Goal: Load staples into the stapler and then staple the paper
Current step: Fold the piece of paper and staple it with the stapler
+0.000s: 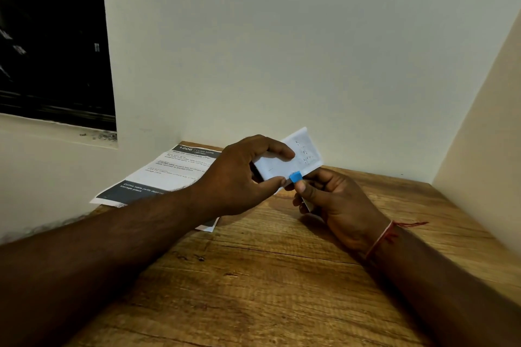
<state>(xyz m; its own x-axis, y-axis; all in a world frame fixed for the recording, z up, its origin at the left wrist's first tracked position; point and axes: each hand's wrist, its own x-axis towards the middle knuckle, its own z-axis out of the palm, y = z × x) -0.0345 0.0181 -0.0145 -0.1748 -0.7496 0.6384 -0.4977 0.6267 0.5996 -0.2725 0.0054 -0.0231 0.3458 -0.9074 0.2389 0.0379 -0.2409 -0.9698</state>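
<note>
Paper (293, 158), a small white folded rectangle with faint print on its upper face, is held just above a wooden table (282, 276), tilted up to the right. The left hand (239, 175) has its grip clamped on the sheet's left end, fingers curled over the top edge and the thumb pressed along the lower edge. At that lower edge sits a blue stapler (296, 176), of which only a small squared plastic tip shows. The right hand (338, 205) holds it from below, its grip pinched on it, the thumb upright just under the blue tip and the other fingers curled in beneath. A sliver of white shows under those fingers; what it is cannot be told. A red and pale thread bracelet (380, 236) circles the right wrist, a loose end trailing. The table's surface is brown with a coarse, streaky grain. A flat printed sheet (169, 175) with dark header bands lies on it at the far left, partly hidden by the left forearm, against a plain cream wall (282, 51). A dark window (50, 36) fills the upper left.
</note>
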